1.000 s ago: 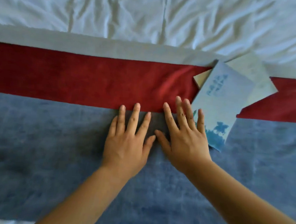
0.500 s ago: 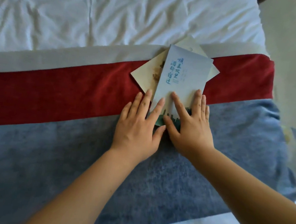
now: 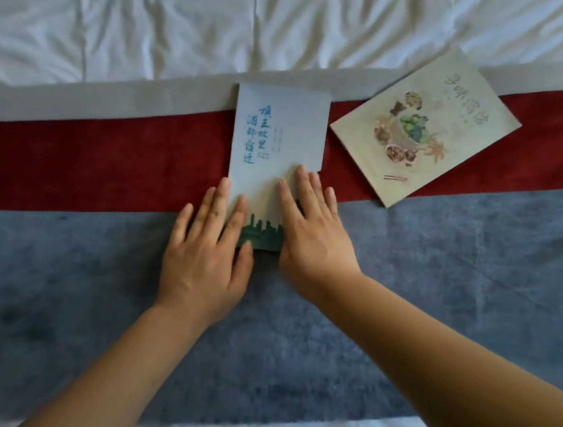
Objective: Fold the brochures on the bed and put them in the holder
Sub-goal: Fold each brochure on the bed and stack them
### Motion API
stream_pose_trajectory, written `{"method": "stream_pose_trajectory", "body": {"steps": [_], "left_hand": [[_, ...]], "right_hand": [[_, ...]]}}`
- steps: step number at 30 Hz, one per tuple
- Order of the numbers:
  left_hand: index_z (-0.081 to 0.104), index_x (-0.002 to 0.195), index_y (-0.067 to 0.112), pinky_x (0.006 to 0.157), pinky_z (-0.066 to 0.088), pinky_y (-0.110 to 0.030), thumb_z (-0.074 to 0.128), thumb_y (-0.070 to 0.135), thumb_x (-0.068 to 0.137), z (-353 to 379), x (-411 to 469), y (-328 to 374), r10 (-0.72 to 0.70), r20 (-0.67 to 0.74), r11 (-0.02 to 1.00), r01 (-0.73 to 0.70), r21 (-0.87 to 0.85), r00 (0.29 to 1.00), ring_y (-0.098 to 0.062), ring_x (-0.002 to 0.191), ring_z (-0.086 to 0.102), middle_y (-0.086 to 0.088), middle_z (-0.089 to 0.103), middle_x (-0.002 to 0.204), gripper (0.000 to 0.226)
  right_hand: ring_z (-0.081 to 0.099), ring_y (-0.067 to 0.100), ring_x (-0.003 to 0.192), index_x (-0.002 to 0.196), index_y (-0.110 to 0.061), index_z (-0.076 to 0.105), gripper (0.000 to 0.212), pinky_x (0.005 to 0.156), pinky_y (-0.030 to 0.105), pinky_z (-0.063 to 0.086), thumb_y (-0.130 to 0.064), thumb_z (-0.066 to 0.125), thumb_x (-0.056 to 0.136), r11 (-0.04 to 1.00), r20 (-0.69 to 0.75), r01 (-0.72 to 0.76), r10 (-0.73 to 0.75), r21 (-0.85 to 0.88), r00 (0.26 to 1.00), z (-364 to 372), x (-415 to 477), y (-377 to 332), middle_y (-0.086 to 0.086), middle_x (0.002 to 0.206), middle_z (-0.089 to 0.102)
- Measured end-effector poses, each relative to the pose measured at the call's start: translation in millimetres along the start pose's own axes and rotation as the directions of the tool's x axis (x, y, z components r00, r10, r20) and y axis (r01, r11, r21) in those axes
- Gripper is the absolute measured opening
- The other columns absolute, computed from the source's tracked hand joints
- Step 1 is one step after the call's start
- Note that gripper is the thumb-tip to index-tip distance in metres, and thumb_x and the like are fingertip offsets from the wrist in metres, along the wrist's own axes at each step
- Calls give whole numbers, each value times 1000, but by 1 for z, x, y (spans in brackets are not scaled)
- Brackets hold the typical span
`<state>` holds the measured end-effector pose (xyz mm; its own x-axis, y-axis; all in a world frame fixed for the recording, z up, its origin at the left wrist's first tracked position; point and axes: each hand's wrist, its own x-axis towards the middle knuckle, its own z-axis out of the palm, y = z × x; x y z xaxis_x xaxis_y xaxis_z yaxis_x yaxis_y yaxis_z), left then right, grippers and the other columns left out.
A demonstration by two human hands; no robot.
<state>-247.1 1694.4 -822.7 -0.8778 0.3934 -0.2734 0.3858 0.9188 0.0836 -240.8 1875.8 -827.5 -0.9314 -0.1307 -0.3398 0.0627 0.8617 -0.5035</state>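
Left hand (image 3: 205, 257): laid flat, fingers spread, on the lower left edge of the blue brochure (image 3: 278, 144); nothing gripped.
Blue brochure: pressed flat on the bed runner (image 3: 88, 167).
Right hand (image 3: 312, 233): flat, fingers extended over its lower right.
Cream brochure (image 3: 425, 131): tilted, apart, further right.
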Motion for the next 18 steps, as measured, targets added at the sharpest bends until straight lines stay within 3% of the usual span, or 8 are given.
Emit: {"method": "stream_pose_trajectory", "body": {"steps": [6,9,12,15,18], "left_hand": [[15,164,8,127,16,-50,9,66,97,-1,-41,-67,-269,72,963,269,22,960,-29,158,15,-14,7,171,89],[11,165,12,126,19,-53,12,75,94,-3,-45,-71,-328,80,942,332,-54,941,-32,157,20,-16,9,171,95],[-2,165,23,122,23,-57,22,85,89,-5,-34,-54,-256,44,965,258,-48,966,-41,154,22,-19,1,171,101],[-18,160,40,121,22,-63,22,96,81,-6,-9,-36,-211,42,974,214,-75,977,-47,155,9,-17,-5,171,105],[-16,158,47,120,20,-65,27,98,77,-5,16,-23,-200,28,975,201,-93,979,-51,155,0,-18,-8,170,105]], "right_hand": [[-18,17,158,165,-13,-5,91,124,31,-18,-10,48,90,983,158,183,-184,18,970,19,26,-64,4,172,-16],[-18,20,158,165,-13,-4,88,129,40,-10,-10,46,93,996,53,46,-42,-72,998,5,38,-58,4,172,-17],[-18,26,158,165,-14,-2,82,128,42,-10,-16,45,98,964,-86,-203,191,-170,978,-22,49,-27,9,172,-18],[-14,24,159,166,-13,-3,81,130,44,-3,-13,43,99,915,-70,-341,334,-216,940,-53,55,8,6,172,-17],[-13,22,159,166,-18,-4,85,130,47,1,-10,45,98,903,-33,-358,361,-238,932,-72,58,24,-1,173,-17]]}}
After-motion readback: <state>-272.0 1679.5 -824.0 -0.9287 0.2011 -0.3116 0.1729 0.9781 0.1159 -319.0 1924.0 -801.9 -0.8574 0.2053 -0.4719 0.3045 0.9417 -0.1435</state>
